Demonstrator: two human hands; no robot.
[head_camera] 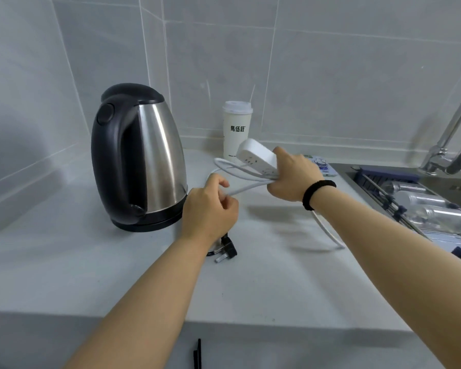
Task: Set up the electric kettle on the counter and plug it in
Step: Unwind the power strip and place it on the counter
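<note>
Stainless-steel electric kettle with black handle and lid (141,158) upright on its black base, left rear of the pale grey bench (277,275). Black three-pin plug (227,251) lies on bench just right of base, partly under left wrist. Left hand (209,209): fingers pinch white cable (246,189). White paper cup (237,129) behind. Right hand (294,177): fingers curled round white power strip (256,155) and cable loops, held off bench. Steel sink (421,206) far right.

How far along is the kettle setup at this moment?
Done: the kettle stands upright on the counter. In hand: the right hand grips the white power strip; the left hand pinches its white cable. Left: the black plug lies unplugged.
</note>
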